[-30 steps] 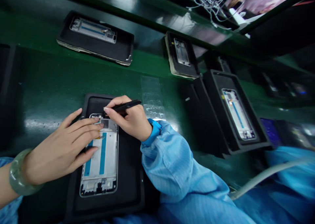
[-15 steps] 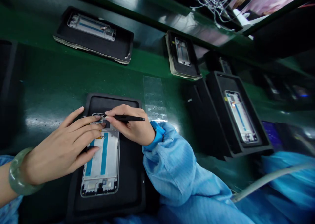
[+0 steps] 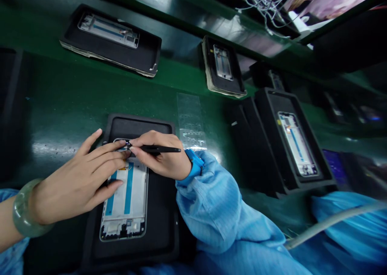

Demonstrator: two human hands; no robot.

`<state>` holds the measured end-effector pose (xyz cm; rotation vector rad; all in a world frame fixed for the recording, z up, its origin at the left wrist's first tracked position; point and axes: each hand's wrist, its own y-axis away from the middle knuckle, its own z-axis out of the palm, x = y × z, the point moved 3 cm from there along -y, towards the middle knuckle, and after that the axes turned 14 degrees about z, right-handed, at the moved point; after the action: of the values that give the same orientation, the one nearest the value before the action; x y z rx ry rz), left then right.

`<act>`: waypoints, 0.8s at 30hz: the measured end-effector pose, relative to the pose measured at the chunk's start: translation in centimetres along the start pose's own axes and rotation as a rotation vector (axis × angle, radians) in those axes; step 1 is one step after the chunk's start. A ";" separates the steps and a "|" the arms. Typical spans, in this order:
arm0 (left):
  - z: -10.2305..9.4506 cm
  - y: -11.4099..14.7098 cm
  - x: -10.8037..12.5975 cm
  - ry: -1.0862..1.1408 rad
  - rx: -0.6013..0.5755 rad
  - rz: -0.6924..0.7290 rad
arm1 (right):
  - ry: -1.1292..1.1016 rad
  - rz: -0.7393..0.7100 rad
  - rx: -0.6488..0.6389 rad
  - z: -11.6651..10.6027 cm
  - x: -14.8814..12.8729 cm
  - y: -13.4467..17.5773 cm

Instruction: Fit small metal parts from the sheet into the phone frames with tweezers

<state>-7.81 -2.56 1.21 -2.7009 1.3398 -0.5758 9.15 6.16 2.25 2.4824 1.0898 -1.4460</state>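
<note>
A phone frame (image 3: 137, 198) with blue strips lies in a black tray (image 3: 163, 238). My left hand (image 3: 90, 170) rests across its upper left part, fingers stretched out, fingertips close to the top edge. In my right hand (image 3: 165, 154) a slim black tool, seemingly tweezers (image 3: 160, 149), is pinched like a pen. Its tip points at the frame's upper end, right by my left fingertips. What lies under the tip is hidden by the fingers.
Two trays with phone frames, one at back left (image 3: 111, 57) and one at back centre (image 3: 208, 69), stand beyond. Stacked trays (image 3: 325, 178) are on the right. A clear plastic strip (image 3: 190, 117) lies on the green surface. A blue sleeve (image 3: 356, 218) and pale tube (image 3: 326, 226) are at lower right.
My right hand and the tool have shifted slightly down and right. The two back trays have slid a little left. The blue sleeve at lower right has moved left.
</note>
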 end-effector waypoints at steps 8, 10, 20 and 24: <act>0.1 0.0 -0.1 0.004 0.002 0.020 | -0.053 -0.052 0.084 -0.2 0.0 0.0; 0.1 0.0 -0.1 0.019 0.009 0.014 | -0.005 -0.156 0.090 -0.1 -0.2 0.1; 0.1 0.0 -0.2 0.051 0.044 0.011 | -0.032 -0.023 0.191 -0.7 0.0 0.1; 0.0 0.0 -0.2 0.037 0.046 0.014 | -0.103 0.129 0.145 -0.5 0.7 -0.6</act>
<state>-7.90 -2.45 1.11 -2.6551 1.3363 -0.6499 9.40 7.16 2.10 2.4863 0.8180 -1.6476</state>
